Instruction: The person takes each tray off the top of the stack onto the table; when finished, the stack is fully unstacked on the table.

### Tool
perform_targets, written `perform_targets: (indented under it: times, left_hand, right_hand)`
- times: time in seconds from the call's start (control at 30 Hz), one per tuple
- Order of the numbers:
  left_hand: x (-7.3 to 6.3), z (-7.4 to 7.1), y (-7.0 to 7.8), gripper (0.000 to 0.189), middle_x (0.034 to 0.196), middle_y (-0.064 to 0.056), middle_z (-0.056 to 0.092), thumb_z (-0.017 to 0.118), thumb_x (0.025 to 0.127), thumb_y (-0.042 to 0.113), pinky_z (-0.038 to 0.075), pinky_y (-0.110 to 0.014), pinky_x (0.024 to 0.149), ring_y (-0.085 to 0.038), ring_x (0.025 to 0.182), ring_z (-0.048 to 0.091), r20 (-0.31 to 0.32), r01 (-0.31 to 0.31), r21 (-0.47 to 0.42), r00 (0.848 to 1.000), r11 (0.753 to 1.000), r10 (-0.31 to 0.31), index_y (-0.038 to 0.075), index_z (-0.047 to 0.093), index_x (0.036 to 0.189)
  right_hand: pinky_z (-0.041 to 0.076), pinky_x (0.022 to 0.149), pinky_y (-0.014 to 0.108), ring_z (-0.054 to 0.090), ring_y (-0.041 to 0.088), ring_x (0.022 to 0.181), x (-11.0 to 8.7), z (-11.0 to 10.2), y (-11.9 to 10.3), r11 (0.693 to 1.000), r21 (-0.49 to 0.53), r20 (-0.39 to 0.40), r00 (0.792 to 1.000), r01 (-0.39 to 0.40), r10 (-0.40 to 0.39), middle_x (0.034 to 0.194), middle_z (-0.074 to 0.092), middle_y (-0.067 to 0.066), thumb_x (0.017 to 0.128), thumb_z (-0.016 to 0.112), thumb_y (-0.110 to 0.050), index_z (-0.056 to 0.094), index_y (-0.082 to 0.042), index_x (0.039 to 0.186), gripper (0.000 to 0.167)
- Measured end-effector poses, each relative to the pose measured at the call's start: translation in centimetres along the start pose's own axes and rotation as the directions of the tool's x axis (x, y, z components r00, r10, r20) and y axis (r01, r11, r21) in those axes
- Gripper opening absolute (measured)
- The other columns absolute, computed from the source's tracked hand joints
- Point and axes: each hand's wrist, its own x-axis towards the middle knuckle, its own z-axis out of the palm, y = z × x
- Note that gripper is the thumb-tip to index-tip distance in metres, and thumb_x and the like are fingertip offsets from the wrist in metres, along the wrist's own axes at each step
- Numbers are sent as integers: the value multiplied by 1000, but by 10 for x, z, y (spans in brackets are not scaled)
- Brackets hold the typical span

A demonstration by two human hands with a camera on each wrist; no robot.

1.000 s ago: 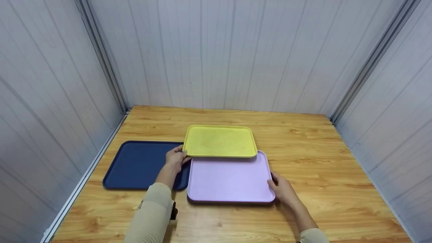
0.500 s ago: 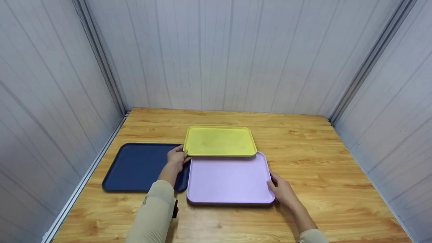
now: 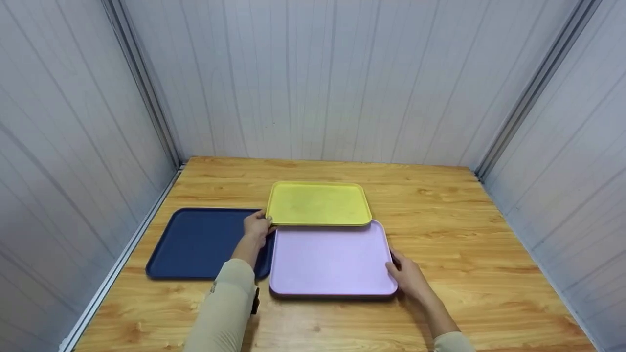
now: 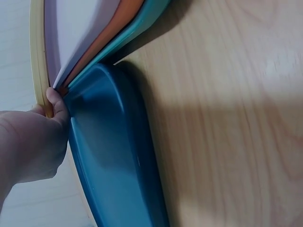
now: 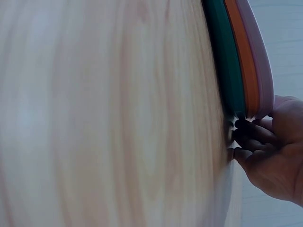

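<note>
My left hand [image 3: 257,229] pinches the near left corner of a yellow tray [image 3: 319,204]. That tray overlaps the far edge of a purple tray [image 3: 332,261], which tops a stack. Under the purple one, the right wrist view shows an orange tray [image 5: 244,61] and a teal tray [image 5: 226,61] at the bottom. At the stack's right side, my right hand [image 3: 408,276] has its thumb over the purple rim and its other fingers lower, along the edge. A dark blue tray [image 3: 205,244] lies on the left, partly behind my left hand and forearm.
The wooden table [image 3: 469,244] reaches back to a pale panelled wall [image 3: 313,78]. Similar side walls with metal rails [image 3: 142,83] stand left and right. The blue tray's right edge sits close beside the stack.
The yellow tray's near edge has shifted very slightly away, relative to the purple tray. Both hands keep their holds, and the head view has moved a little.
</note>
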Motion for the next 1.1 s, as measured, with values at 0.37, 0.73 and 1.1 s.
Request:
perform_targets:
  times: [0.37, 0.73, 1.1]
  left_hand:
    - [2, 7, 2, 43, 133, -28, 56, 51, 99, -11, 57, -23, 68, -15, 76, 62, 10, -48, 24, 999, 999, 48, -10, 51, 142]
    - [7, 10, -2, 41, 127, -24, 58, 52, 100, -8, 55, -25, 75, -17, 83, 61, -9, -52, 49, 999, 997, 53, -9, 52, 141]
    - [9, 18, -9, 27, 102, -18, 54, 57, 96, -10, 53, -31, 73, -19, 77, 57, -64, -121, 74, 990, 990, 126, -14, 53, 122]
  right_hand:
    - [35, 112, 52, 47, 41, 134, 1, -1, -1, 1000, 22, -11, 1000, 15, -15, 142, 52, 31, 100, 58, -4, 47, 10, 145, 48]
    - [35, 112, 53, 47, 42, 134, 1, 1, -1, 1000, 22, -5, 1000, -11, 11, 141, 51, 31, 101, 57, -4, 47, 11, 144, 48]
    - [35, 112, 52, 46, 41, 134, 2, 1, 0, 999, 21, -1, 999, -38, 38, 143, 50, 30, 101, 57, -5, 45, 8, 147, 50]
